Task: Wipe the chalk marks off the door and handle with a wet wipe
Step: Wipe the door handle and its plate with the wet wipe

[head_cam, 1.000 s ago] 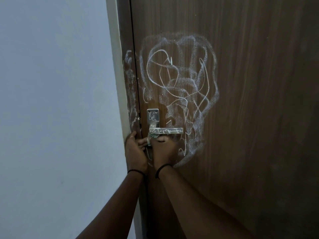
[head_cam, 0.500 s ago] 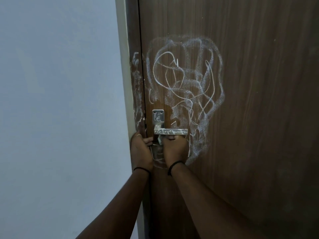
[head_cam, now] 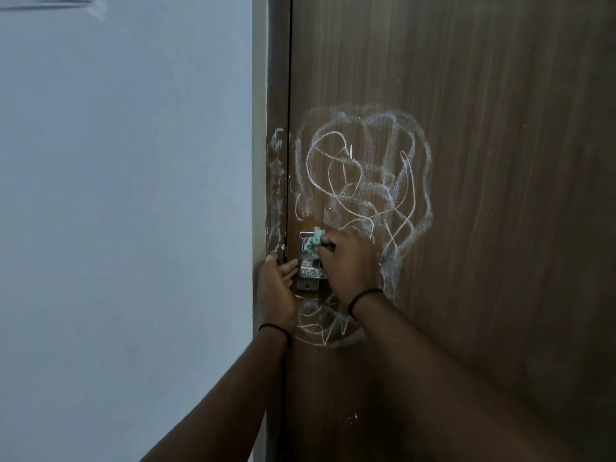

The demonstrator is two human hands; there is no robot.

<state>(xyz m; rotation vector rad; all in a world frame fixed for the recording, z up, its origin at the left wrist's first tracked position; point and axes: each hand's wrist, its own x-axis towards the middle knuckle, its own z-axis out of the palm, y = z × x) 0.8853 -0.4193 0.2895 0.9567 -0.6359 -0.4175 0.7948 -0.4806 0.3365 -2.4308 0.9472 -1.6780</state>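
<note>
Both hands sat under the handle (head_cam: 311, 273) before; now the right hand (head_cam: 346, 265) pinches the wet wipe (head_cam: 314, 243) against its plate, left hand (head_cam: 276, 288) open beside.

Indoor room or hallway, type unclear: brown wood-grain door (head_cam: 500, 161) meeting a plain painted wall (head_cam: 116, 195), metal handle (head_cam: 308, 268) showing.

Brown door (head_cam: 500, 161), chalk marks (head_cam: 363, 175), metal handle (head_cam: 308, 273), seemingly chalked
</note>
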